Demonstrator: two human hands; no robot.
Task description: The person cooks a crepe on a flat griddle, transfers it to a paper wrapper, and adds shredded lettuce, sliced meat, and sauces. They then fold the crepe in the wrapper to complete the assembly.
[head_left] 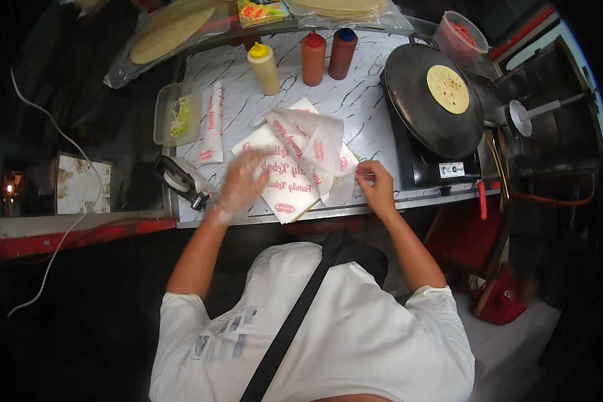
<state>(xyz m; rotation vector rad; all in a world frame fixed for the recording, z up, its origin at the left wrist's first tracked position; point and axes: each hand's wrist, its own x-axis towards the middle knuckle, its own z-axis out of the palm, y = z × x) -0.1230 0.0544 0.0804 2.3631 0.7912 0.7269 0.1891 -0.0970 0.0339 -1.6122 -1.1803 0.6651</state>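
Note:
A stack of white wrapping papers with red print (285, 201) lies on the marble-patterned counter in front of me. On top, a thin sheet of the same wrapping paper (321, 134) is folded and crumpled over itself. My right hand (378, 187), bare, pinches the sheet's edge at the right side of the stack. My left hand (244, 179) wears a see-through plastic glove and is over the stack's left side. Motion smears its fingers, so its grip is unclear. A wrapped paper roll (212, 127) and a black tape dispenser (183, 182) lie to its left.
A tub of shredded greens (178, 114) stands at left. Behind are a yellow-capped bottle (264, 70), red-capped bottle (313, 60) and blue-capped bottle (342, 55). At right, a flatbread (447, 89) lies on a black griddle (422, 114). Bagged flatbreads (174, 33) lie far left.

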